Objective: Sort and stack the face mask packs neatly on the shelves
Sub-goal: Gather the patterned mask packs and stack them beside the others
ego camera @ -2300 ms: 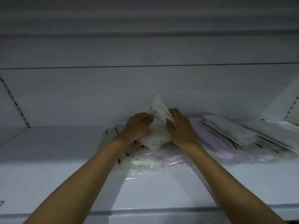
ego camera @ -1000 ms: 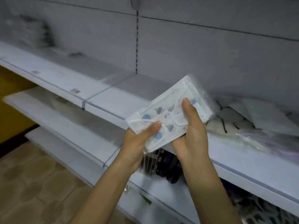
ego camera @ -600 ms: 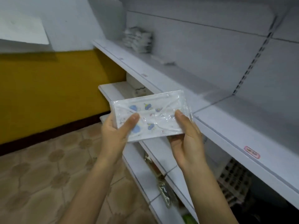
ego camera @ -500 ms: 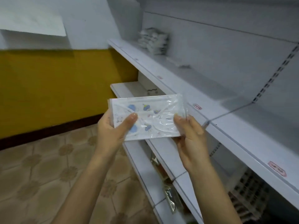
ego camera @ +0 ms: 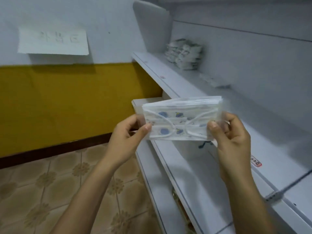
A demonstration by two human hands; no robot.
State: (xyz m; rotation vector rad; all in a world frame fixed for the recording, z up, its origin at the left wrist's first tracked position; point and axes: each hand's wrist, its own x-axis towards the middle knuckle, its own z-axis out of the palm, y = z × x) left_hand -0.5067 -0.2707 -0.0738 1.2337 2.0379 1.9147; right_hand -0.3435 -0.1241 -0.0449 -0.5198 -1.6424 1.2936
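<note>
item: printed mask pack, long axis horiz, held mid-air; l hand & r hand pinch its ends. matching stack on upper shelf, ahead-right; r hand nearer.

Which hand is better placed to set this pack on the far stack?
Right, probably. The right hand pinches the clear printed mask pack on the shelf side, nearer the stacked packs; the left hand is on the aisle side.
</note>
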